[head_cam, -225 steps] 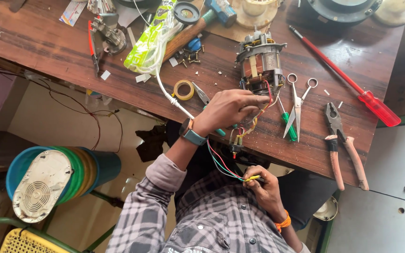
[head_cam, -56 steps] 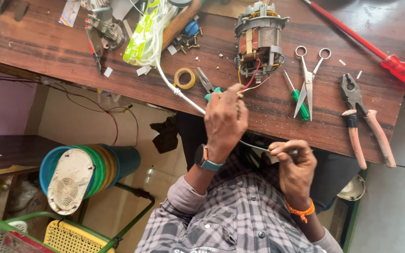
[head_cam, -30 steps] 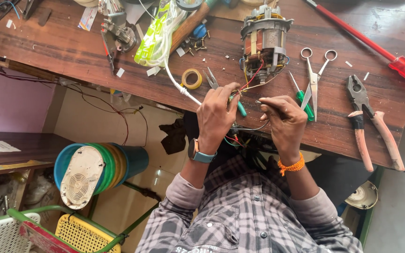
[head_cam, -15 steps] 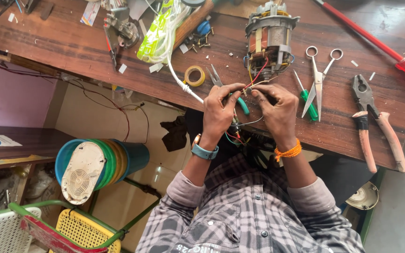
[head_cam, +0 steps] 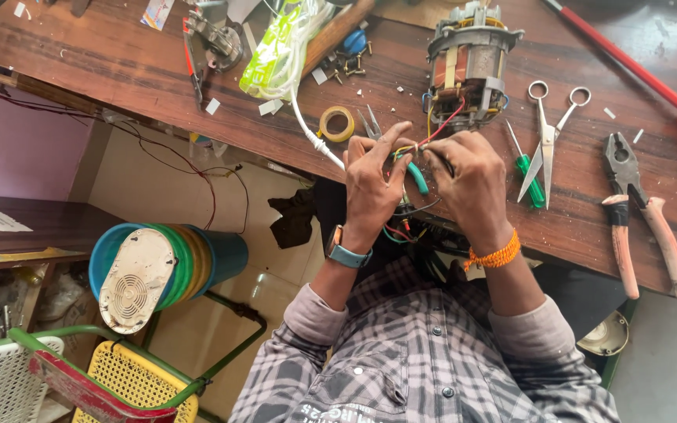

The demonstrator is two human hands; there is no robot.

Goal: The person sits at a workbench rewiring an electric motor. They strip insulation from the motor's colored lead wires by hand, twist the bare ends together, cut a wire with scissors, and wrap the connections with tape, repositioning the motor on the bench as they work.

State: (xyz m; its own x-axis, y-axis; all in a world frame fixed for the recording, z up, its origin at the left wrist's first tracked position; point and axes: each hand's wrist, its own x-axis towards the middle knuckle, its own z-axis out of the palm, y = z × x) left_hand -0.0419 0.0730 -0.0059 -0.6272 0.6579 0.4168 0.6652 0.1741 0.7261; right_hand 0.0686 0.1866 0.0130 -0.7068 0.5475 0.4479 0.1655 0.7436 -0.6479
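Note:
An electric motor with copper windings stands on the wooden bench. Coloured wires run from it toward me. My left hand, with a watch on the wrist, pinches these wires at its fingertips. My right hand, with an orange thread on the wrist, meets it and grips the same wire ends just below the motor. A green-handled tool lies between the two hands. More red and green wires hang below the bench edge.
Scissors, a green screwdriver, pliers and a long red screwdriver lie to the right. A tape roll, white cable and plastic bag lie to the left. A blue drum with a fan stands below.
My right hand has come up from my lap to the bench and joined my left hand at the motor's wires. The view has shifted slightly.

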